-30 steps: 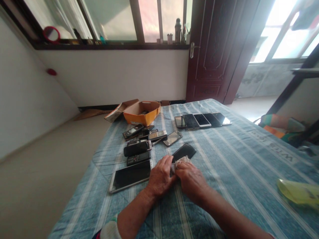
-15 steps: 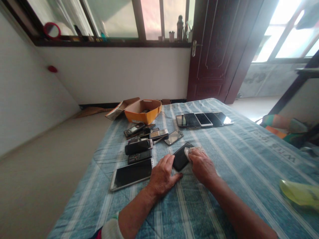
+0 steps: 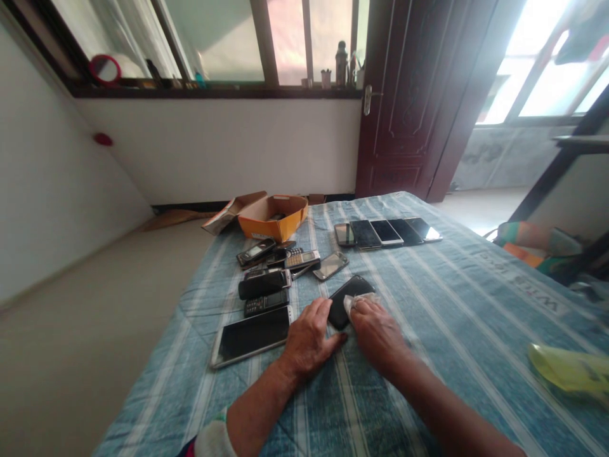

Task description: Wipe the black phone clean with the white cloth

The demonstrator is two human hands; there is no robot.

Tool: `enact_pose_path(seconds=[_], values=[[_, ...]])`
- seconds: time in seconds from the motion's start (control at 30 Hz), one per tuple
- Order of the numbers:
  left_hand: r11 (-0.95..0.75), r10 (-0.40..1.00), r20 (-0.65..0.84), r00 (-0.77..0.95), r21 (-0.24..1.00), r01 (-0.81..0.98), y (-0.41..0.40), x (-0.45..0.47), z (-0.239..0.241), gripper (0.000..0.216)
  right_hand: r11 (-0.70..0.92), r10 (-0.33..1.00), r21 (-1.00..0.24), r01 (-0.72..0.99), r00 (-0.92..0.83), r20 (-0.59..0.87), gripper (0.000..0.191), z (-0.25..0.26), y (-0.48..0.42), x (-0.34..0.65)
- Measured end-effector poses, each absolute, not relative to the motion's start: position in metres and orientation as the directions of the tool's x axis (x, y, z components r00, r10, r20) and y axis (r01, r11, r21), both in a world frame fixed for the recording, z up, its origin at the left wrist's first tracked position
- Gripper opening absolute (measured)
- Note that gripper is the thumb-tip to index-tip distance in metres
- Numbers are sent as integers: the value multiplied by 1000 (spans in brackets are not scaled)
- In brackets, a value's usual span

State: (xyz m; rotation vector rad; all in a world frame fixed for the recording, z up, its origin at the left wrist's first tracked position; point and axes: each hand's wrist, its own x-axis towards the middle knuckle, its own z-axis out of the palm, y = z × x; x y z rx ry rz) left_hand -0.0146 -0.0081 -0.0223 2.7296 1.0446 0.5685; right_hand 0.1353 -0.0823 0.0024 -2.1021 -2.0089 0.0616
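A black smartphone lies flat on the striped blue cloth, tilted to the right at its far end. My left hand steadies it, fingertips on its left edge and thumb by its near corner. Bunched under the fingers of my right hand is a white wipe, pressed on the phone's lower right part. Left of my left hand lies a large white-framed tablet. A grey smartphone rests just beyond the black one.
A loose pile of old phones sits at the left, before an open orange box. Several smartphones lie in a row at the far right. A yellow packet is near the right edge of the cloth.
My right hand has slid the wipe toward me and left, down the black smartphone's surface. My left hand stays at its edge. The view has tilted slightly upward.
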Motion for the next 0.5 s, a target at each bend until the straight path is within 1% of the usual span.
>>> enact_pose_path(seconds=[0.07, 0.17, 0.27, 0.37, 0.5], values=[[-742, 670, 293, 682, 281, 608, -7, -15, -23, 58, 47, 989, -238, 970, -12, 146, 22, 3, -86, 127], [-753, 658, 293, 693, 266, 602, -6, -16, -24, 54, 172, 972, -315, 933, -108, 209, 20, -1, -88, 119], [-762, 648, 300, 700, 261, 593, -6, -17, -25, 55, 240, 949, -343, 908, -146, 278, 20, -9, -86, 120], [-762, 648, 321, 691, 271, 588, -6, -17, -25, 54, 234, 938, -330, 914, -123, 324, 22, -15, -82, 128], [-765, 644, 330, 690, 272, 583, -7, -16, -25, 60, 120, 950, -302, 946, -20, 313, 24, -17, -76, 144]])
